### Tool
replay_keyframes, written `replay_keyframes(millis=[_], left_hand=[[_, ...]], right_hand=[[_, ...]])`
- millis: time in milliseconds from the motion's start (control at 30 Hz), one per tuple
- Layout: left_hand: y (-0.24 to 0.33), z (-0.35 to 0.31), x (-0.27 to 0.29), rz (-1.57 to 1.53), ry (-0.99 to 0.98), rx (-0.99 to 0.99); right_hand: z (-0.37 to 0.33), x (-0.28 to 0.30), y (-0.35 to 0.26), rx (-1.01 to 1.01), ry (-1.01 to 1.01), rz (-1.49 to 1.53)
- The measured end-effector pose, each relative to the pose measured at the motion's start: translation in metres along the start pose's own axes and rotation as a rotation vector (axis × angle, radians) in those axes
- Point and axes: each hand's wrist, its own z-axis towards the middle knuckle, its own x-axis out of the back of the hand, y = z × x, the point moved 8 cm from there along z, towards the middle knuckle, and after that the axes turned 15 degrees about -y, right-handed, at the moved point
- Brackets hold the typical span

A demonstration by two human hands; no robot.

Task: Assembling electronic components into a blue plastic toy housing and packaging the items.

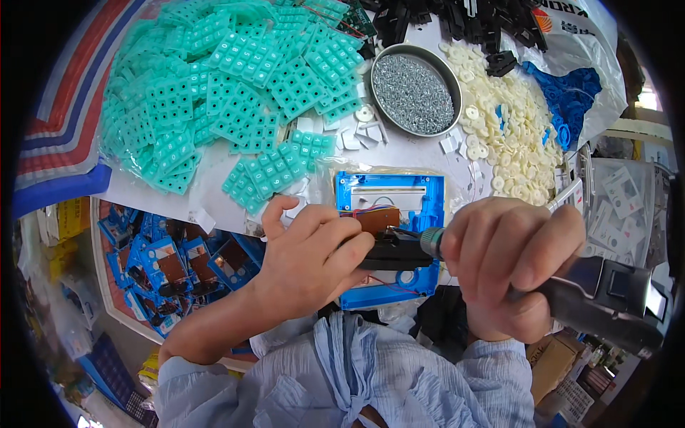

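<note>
A blue plastic housing (437,203) lies in front of me, with a brown circuit board (378,219) and thin coloured wires inside. Across it is a long black plastic part (396,255). My left hand (307,253) is closed on the left end of this part, its fingertips partly hidden. In my right hand (510,260) I grip a cordless electric screwdriver (606,296), its dark body pointing to the lower right. The knurled collar (431,242) sticks out past my fingers, and its bit reaches the top of the black part. No screw can be made out at the tip.
Beyond the housing stands a round metal dish (414,89) of small screws. Turquoise rubber keypads (242,57) are heaped at left, cream plastic discs (514,107) and blue pieces (567,93) at right, black parts (457,18) behind. A bin (118,299) at lower left holds several blue assemblies.
</note>
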Motion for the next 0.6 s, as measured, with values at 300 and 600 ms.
replay_keyframes(millis=[300,600], left_hand=[[-0.003,0.006,-0.006,-0.071,-0.063,-0.027],[-0.002,0.006,-0.006,-0.074,-0.036,-0.063]], right_hand=[[-0.005,-0.007,0.006,-0.019,-0.126,0.014],[-0.002,-0.011,0.010,0.016,-0.219,-0.028]])
